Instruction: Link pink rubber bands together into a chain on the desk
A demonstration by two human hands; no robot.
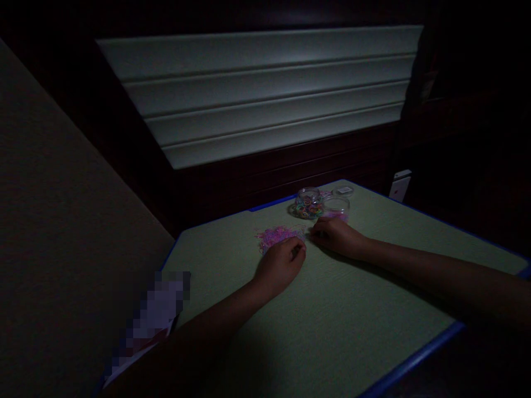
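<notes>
A loose pile of small pink and purple rubber bands lies on the pale green tabletop. At the near edge of that pile is my left hand, its fingers curled together. My right hand is a little to the right, also closed, with its fingertips low over the table. Whatever either hand pinches is too small and dark to make out. Behind my right hand stands an open clear tub with pink bits inside. Beside it, a clear jar holds multicoloured bands.
A clear round lid with a white label lies near the far corner. Blue edging runs around the table. A pixelated pale item is at the left edge. Past the table are a slatted panel and a white box.
</notes>
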